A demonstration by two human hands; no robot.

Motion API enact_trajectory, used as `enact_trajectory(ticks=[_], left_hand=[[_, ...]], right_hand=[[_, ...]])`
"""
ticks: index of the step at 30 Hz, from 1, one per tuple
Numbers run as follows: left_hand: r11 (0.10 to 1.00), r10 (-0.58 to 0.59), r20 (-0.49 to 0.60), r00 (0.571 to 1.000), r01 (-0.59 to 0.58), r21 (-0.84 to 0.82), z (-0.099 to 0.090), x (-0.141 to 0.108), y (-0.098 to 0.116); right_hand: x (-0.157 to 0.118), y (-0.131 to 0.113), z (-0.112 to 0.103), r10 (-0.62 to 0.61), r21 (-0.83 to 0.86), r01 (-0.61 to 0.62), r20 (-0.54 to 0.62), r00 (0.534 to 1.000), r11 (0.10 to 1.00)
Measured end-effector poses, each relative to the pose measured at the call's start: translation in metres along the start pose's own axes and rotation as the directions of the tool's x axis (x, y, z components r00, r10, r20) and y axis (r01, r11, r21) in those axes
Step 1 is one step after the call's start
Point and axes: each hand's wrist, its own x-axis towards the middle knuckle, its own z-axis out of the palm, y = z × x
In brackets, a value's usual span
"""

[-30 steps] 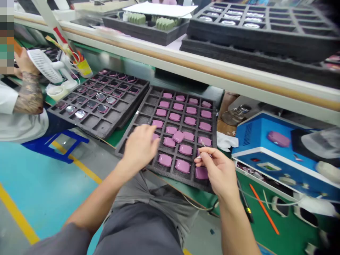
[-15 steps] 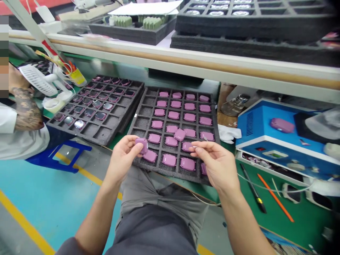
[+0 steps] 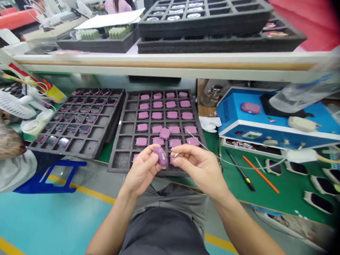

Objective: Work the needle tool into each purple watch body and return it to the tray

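My left hand (image 3: pixel 145 166) is closed round a purple watch case (image 3: pixel 160 156), held tilted with its side edge turned up. Close to its right, my right hand (image 3: pixel 198 166) pinches a small pale, shiny piece (image 3: pixel 174 153) between thumb and fingertips; its kind is too small to make out. The two hands are apart by a narrow gap. Beneath them lies a black foam tray (image 3: pixel 124 143) with rows of purple watch cases in its compartments. One loose purple case (image 3: pixel 165 133) rests across the dividers. My hands hide part of the front row.
At left stands another foam tray (image 3: pixel 91 146) holding dark-faced watches. A blue machine (image 3: pixel 228 120) is at right, with a thin cable (image 3: pixel 239 165) curving from it. A black pen-like tool (image 3: pixel 240 170) and orange stick (image 3: pixel 260 173) lie nearby. A shelf edge (image 3: pixel 170 67) crosses above.
My hands have come closer together, the left bringing the purple case rightward and turning it so its edge shows. The view has swung to the right.
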Motion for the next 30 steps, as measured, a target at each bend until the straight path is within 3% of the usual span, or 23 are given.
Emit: enact_trajectory(ticks=[4,9,17,30], left_hand=[[1.0,0.023,0.01,1.0,-0.023,0.009,0.0,0.0,-0.004],[0.975,0.184,0.032,0.982,-0.187,0.125,0.003,0.001,-0.01],[0.937,0.246,0.03,0.969,-0.246,0.247,0.007,0.001,-0.015],[0.899,0.355,0.082,0.931,-0.364,0.243,0.001,0.003,-0.025]], right_hand=[[-0.003,-0.003,0.0,-0.053,-0.044,0.053,-0.018,0.998,0.998],[-0.005,-0.004,0.0,-0.246,-0.189,0.226,-0.089,0.965,0.955],[-0.008,-0.003,0.002,-0.217,-0.164,0.199,-0.099,0.971,0.966],[-0.009,0.006,0.006,-0.237,-0.143,0.217,-0.141,0.961,0.966]])
